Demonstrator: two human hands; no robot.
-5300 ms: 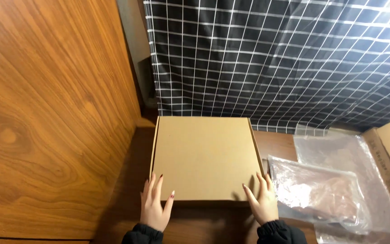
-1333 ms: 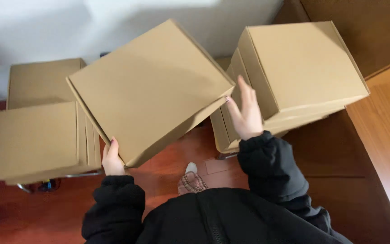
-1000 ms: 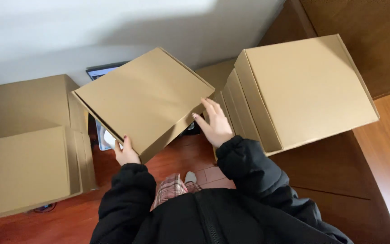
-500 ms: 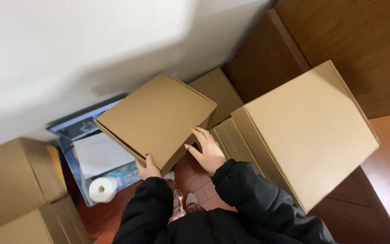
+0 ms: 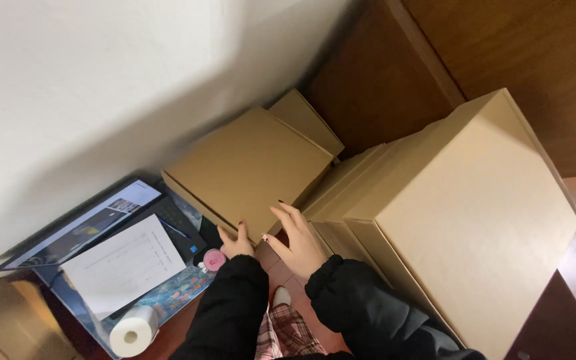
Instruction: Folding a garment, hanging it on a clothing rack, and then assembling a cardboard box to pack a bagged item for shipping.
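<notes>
A flat brown cardboard box (image 5: pixel 248 167) lies low by the white wall, on top of another flat box (image 5: pixel 307 121) whose corner shows behind it. My left hand (image 5: pixel 236 244) touches the box's near edge with a finger raised. My right hand (image 5: pixel 296 241) is at the box's near right corner, fingers spread and resting against it. Both arms wear black sleeves.
A tall stack of cardboard boxes (image 5: pixel 461 220) stands close on the right. On the floor to the left lie an open laptop (image 5: pixel 88 223), a white paper sheet (image 5: pixel 123 263), a small pink round thing (image 5: pixel 213 259) and a white paper roll (image 5: pixel 132 331). Dark wood panels (image 5: pixel 501 60) rise behind.
I carried the flat box from a table, turned around and lowered it onto another box by the wall. My hands have slid to its near edge and loosened.
</notes>
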